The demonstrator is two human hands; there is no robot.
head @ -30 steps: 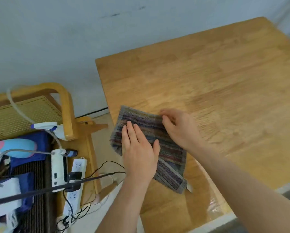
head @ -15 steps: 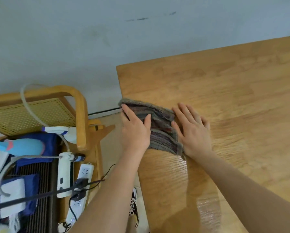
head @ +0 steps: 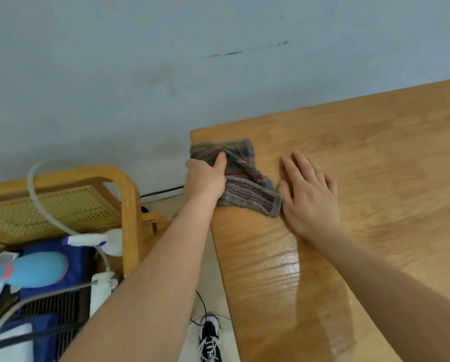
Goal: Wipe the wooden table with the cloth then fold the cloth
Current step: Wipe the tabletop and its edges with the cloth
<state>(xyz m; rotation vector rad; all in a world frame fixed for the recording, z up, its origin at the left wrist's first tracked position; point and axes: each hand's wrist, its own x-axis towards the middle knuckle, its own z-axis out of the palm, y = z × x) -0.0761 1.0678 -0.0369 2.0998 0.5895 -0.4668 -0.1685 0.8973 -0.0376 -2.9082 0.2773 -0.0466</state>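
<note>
A grey striped cloth (head: 247, 178) lies bunched and folded over at the far left corner of the wooden table (head: 375, 158). My left hand (head: 205, 178) grips its left part at the table's edge, thumb pressed on top, fingers hidden under the cloth. Just right of the cloth, my right hand (head: 308, 194) lies flat on the wood with straight fingers, its thumb side touching the cloth's near right corner.
Left of the table stands a wooden chair with a cane seat (head: 62, 205), with a hose, a white power strip (head: 102, 286) and blue items beside it. A shoe (head: 209, 338) is on the floor below. A grey wall runs behind.
The cloth has been pushed up the table to its far left corner and bunched. My left hand went from flat on it to gripping it; my right hand slid off onto the wood.
</note>
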